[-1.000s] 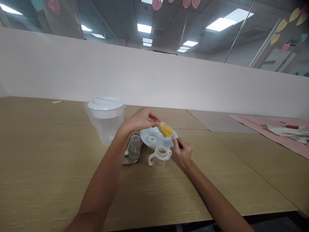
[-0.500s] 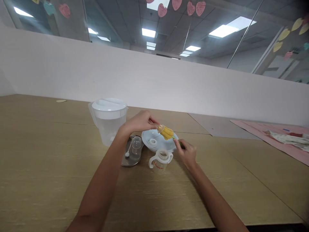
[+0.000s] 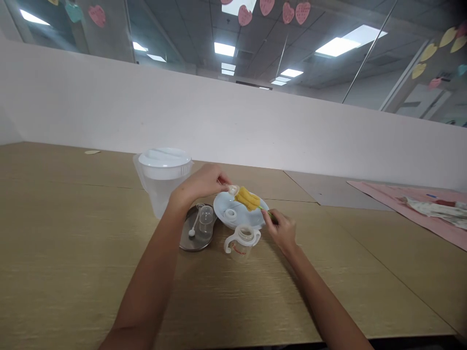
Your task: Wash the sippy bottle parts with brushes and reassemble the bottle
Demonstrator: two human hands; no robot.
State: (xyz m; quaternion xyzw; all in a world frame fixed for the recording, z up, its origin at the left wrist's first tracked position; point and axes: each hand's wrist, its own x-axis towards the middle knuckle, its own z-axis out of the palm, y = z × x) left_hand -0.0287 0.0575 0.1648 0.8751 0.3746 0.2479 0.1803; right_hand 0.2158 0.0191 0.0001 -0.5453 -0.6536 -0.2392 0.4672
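Between finger and thumb, my left hand (image 3: 210, 182) pinches a clear baby bottle nipple (image 3: 234, 190) above a pale blue bowl (image 3: 221, 206). My right hand (image 3: 281, 230) is closed round the green handle of a bottle brush (image 3: 247, 199), whose yellow sponge head points left and up at the nipple's open end. A white collar ring (image 3: 230, 214) lies in the bowl. In front of the bowl stands a clear baby bottle (image 3: 241, 250) with a white two-handled holder (image 3: 229, 241) round its neck.
Left of the bowl, a metal tray (image 3: 197, 244) carries a clear cap (image 3: 206, 217) and a white weighted straw (image 3: 194, 226). Behind it stands a lidded water pitcher (image 3: 166, 170). A pink cloth (image 3: 394, 198) with fabric on it lies far right, before the white wall (image 3: 233, 126).
My left hand has drawn the nipple a little to the left, off the sponge head. The brush and my right hand have barely moved.
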